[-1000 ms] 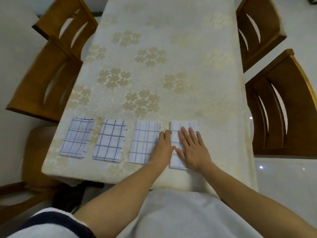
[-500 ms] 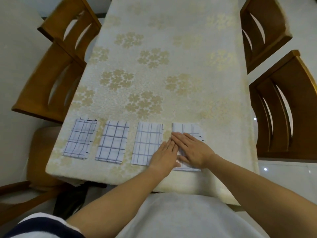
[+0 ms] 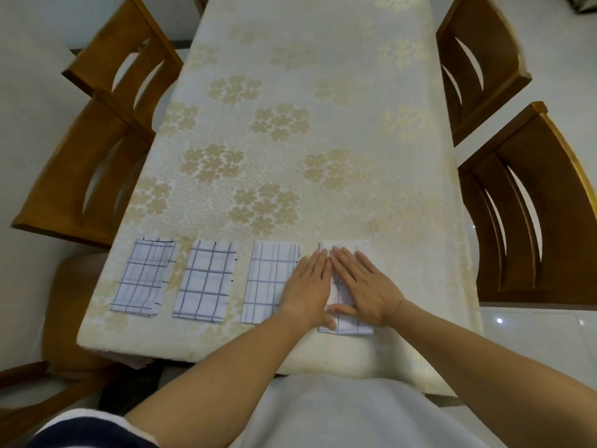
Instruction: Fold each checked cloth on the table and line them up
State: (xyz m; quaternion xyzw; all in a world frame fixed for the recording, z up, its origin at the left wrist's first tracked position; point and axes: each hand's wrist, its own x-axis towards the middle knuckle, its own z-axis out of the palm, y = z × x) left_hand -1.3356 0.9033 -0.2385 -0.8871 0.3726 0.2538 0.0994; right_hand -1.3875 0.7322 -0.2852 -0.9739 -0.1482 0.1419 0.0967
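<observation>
Several folded white cloths with blue checks lie in a row near the table's front edge: the leftmost cloth [image 3: 143,278], the second cloth [image 3: 205,282], the third cloth [image 3: 268,279] and the rightmost cloth [image 3: 350,324]. My left hand [image 3: 308,286] lies flat with straight fingers over the gap between the third and the rightmost cloth. My right hand [image 3: 363,282] presses flat on the rightmost cloth and hides most of it.
The table [image 3: 307,124] wears a cream cloth with gold flowers. Two wooden chairs stand on the left [image 3: 80,163] and two on the right [image 3: 533,205]. The table's front edge lies just below the row of cloths.
Both hands have slid forward and straightened side by side over the rightmost cloth. The head camera has shifted a little, so the row sits slightly lower and to the right.
</observation>
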